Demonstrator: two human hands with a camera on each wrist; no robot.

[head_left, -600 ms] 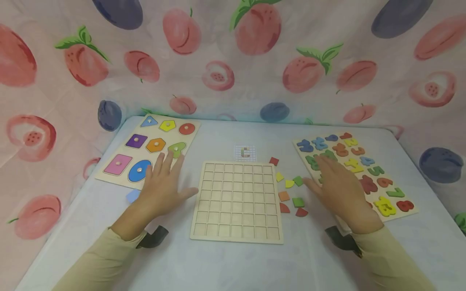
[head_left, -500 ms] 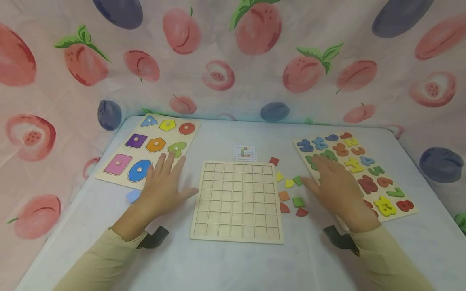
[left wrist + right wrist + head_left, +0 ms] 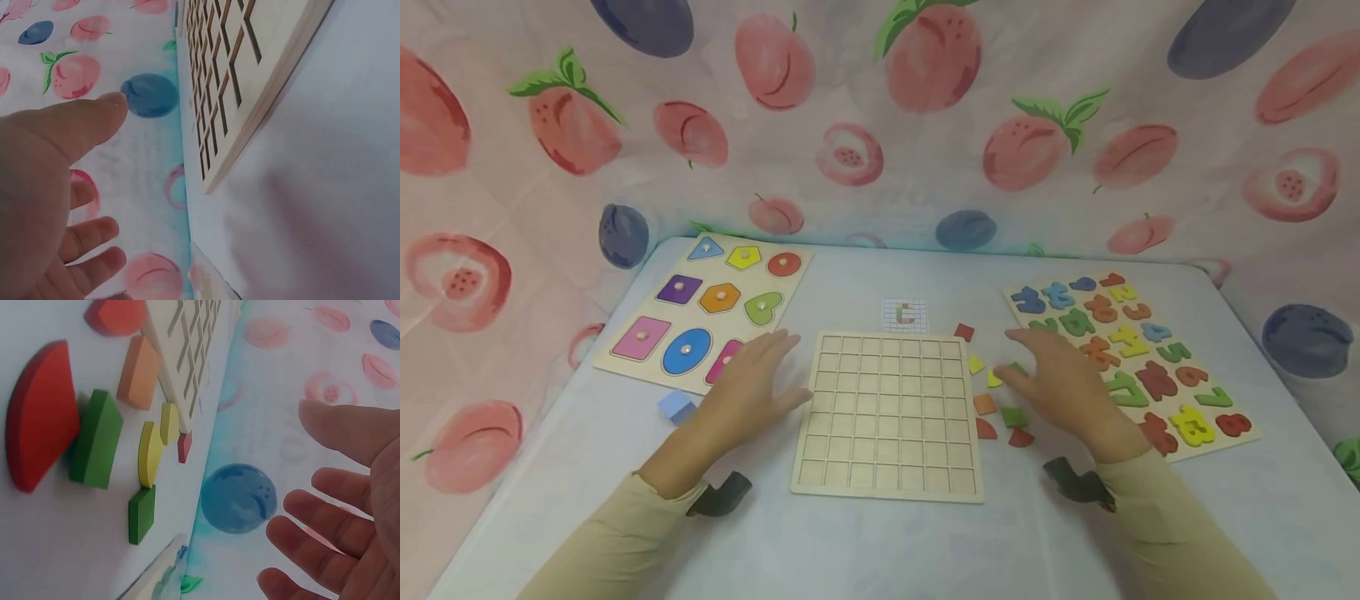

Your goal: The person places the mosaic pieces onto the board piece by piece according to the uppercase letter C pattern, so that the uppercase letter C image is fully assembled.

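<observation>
A square wooden grid board (image 3: 890,417) lies in the middle of the table. My left hand (image 3: 741,392) hovers by its left edge, fingers loosely extended and holding nothing. To the right of the board my right hand (image 3: 1063,387) is held above small flat blocks, also with nothing in it. Those blocks include a red quarter-circle (image 3: 47,419), a green square (image 3: 97,440), an orange square (image 3: 139,374) and a yellow piece (image 3: 150,453). Behind the board lies a small card (image 3: 906,316) printed with a coloured C-like pattern on a grid.
At the left lies a shape puzzle (image 3: 696,317) with knobbed pieces, partly behind my left hand. A blue block (image 3: 677,407) sits near its front edge. A number puzzle board (image 3: 1150,367) lies at the right. A fruit-print cloth (image 3: 917,192) hangs behind the table.
My right hand has moved left, toward the board and over the small blocks. The left hand's fingers have swung inward, uncovering more of the shape puzzle.
</observation>
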